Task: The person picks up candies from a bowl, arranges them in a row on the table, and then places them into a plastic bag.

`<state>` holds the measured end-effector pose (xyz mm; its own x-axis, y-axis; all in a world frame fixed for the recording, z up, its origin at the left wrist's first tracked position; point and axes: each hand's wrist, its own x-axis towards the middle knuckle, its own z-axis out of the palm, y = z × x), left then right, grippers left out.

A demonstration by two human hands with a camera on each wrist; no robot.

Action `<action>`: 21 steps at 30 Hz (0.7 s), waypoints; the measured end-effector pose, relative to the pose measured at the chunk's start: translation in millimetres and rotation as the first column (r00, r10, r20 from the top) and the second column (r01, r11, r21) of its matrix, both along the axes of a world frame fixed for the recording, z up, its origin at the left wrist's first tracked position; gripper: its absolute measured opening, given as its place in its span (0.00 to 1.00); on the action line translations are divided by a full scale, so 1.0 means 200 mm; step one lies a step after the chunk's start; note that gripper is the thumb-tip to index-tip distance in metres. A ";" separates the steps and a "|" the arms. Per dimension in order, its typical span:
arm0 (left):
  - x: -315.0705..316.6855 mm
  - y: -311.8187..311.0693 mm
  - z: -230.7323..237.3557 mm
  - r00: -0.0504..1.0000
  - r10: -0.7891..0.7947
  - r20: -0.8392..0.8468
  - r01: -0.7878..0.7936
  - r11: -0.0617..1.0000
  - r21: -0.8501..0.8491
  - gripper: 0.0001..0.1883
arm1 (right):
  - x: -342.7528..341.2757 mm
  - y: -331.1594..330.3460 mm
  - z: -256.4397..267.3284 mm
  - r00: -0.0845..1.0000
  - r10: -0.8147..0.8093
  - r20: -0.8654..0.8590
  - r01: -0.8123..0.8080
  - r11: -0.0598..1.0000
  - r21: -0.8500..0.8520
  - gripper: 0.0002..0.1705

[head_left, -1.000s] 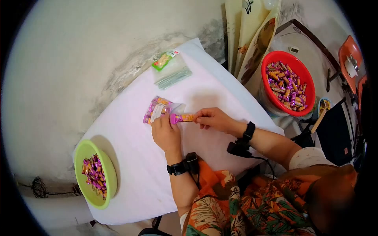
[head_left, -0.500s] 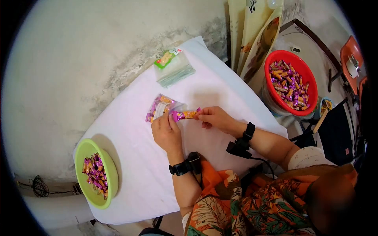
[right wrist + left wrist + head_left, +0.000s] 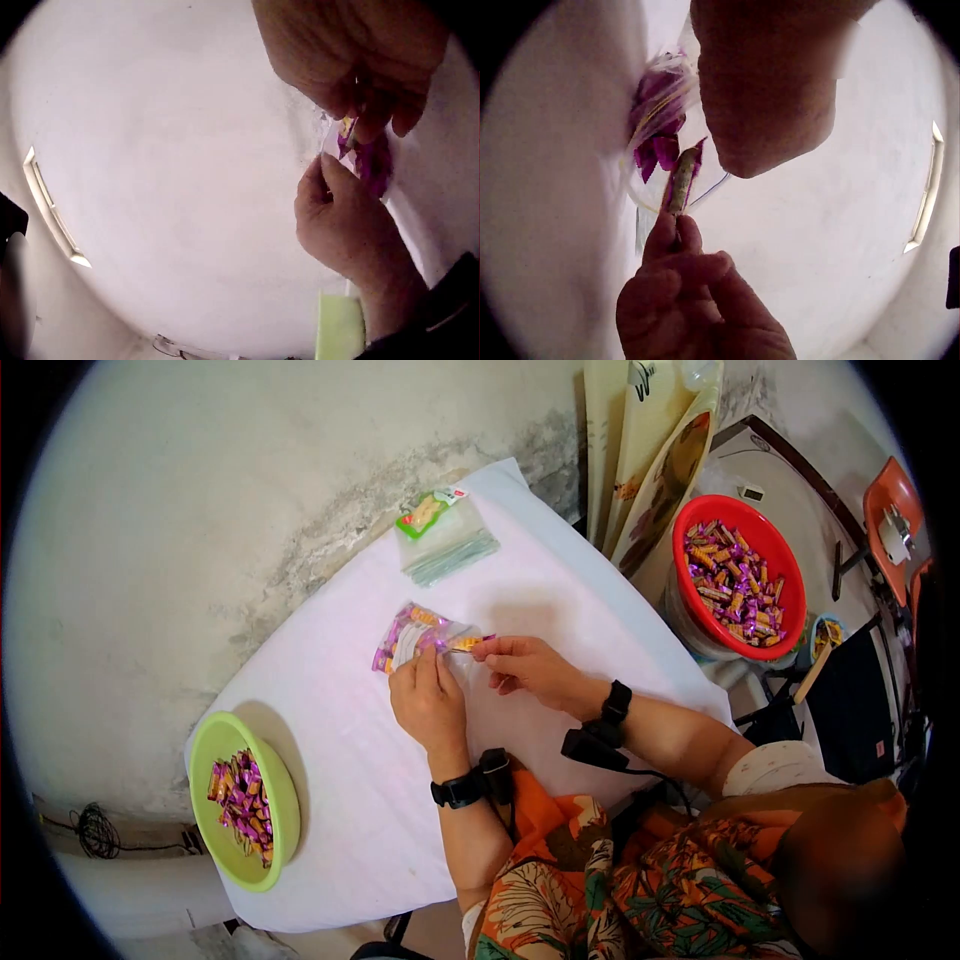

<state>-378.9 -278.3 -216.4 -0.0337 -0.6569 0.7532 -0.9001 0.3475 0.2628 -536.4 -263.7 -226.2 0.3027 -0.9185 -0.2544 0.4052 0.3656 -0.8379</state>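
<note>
A clear plastic bag (image 3: pixel 402 640) with purple-and-yellow wrapped snacks inside lies at the middle of the cloth-covered table. My left hand (image 3: pixel 428 705) pinches its near edge, at the open end. From the right, my right hand (image 3: pixel 535 672) holds a single wrapped snack stick (image 3: pixel 466 644) by one end, with the far end right at the bag's mouth. In the left wrist view, the snack stick (image 3: pixel 682 180) points up from the right hand's fingertips toward the bag (image 3: pixel 658 112). The right wrist view shows the left hand (image 3: pixel 349 217) below the right hand (image 3: pixel 360 67).
A stack of flat clear bags (image 3: pixel 450 545) with a green label lies toward the back of the table. At the left stands a green bowl (image 3: pixel 288 810) of wrapped snacks. A red basin (image 3: pixel 790 575) full of them stands beyond the table's right edge. A wall (image 3: pixel 200 540) runs behind.
My right hand has moved slightly left, bringing the snack stick up to the bag's mouth, where it now overlaps the opening. The left hand keeps its hold on the bag.
</note>
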 end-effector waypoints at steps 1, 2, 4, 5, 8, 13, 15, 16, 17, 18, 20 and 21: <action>0.00 0.00 0.00 1.000 -0.008 0.004 0.008 1.000 -0.020 0.09 | 0.02 -0.01 0.00 0.998 0.019 0.058 -0.020 1.000 0.004 0.14; 0.00 0.00 0.00 1.000 -0.014 0.009 0.015 0.999 -0.040 0.08 | 0.03 -0.01 0.00 0.998 0.020 0.057 -0.020 1.000 0.004 0.14; 0.00 0.00 0.00 1.000 -0.019 0.003 0.020 0.999 -0.041 0.08 | 0.06 -0.01 0.00 0.981 -0.030 0.189 0.026 0.999 0.022 0.16; 0.00 0.00 0.00 1.000 -0.025 -0.003 0.025 0.999 -0.041 0.08 | 0.07 -0.01 0.00 0.982 -0.030 0.189 0.026 0.999 0.023 0.16; 0.00 0.01 0.00 0.999 -0.045 0.022 0.046 0.998 -0.032 0.08 | 0.08 -0.02 0.01 0.974 -0.025 0.227 0.020 0.999 0.027 0.17; 0.00 0.00 -0.01 0.998 -0.061 0.017 0.061 0.998 -0.008 0.09 | 0.09 0.03 0.04 0.951 -0.138 0.275 0.109 0.987 0.116 0.23; 0.00 0.00 -0.01 0.997 -0.075 0.008 0.075 0.997 -0.006 0.09 | 0.11 0.05 0.03 0.956 -0.115 0.270 0.092 0.991 0.099 0.25; 0.00 0.00 -0.01 0.997 -0.080 0.014 0.080 0.997 -0.014 0.09 | 0.12 0.05 0.02 0.959 -0.096 0.268 0.076 0.994 0.083 0.28; 0.00 0.00 -0.01 0.996 -0.085 0.021 0.086 0.996 -0.021 0.09 | 0.13 0.04 0.02 0.958 -0.098 0.271 0.078 0.993 0.083 0.28; 0.00 0.00 -0.01 0.996 -0.086 0.023 0.087 0.996 -0.020 0.09 | 0.14 0.03 0.01 0.976 -0.087 0.200 0.080 0.996 0.044 0.28; 0.01 0.00 -0.02 0.995 -0.093 0.024 0.093 0.996 -0.010 0.09 | 0.13 0.00 0.01 0.989 -0.077 0.125 0.077 0.997 0.005 0.28; 0.01 0.00 -0.01 0.996 -0.092 0.022 0.092 0.996 -0.010 0.09 | 0.13 -0.03 -0.01 0.998 -0.058 0.004 0.058 0.997 -0.050 0.27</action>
<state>-377.8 -279.1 -218.9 -0.1099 -0.6418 0.7590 -0.8698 0.4317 0.2391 -510.8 -269.4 -228.1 0.2488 -0.9462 -0.2068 0.4265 0.2987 -0.8538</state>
